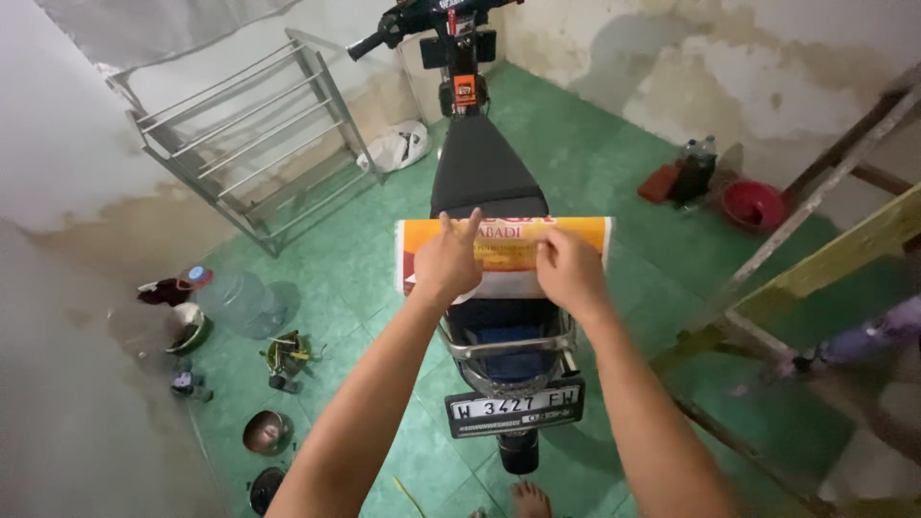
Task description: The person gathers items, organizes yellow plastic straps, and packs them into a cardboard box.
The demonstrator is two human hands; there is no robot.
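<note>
Both hands are on a white sack with an orange-yellow printed band (504, 251), which lies crosswise on the back end of the black seat (484, 163) of a parked motorbike (460, 67). The left hand (447, 259) is pressed onto the sack's left half, fingers curled and index finger pointing up. The right hand (568, 269) pinches the upper edge on the right half, fingers mostly closed on the material.

Sketchy part imo: the sack is wider than the seat, so both ends hang out over nothing. Let go of one side and it probably slides off toward the green tiled floor (614, 163). The rear grab rail (508, 341) sits just below, so it could snag there. A bare foot (530, 499) is right behind the rear wheel too, and the wooden ladder (815, 240) stands close on the right.
</note>
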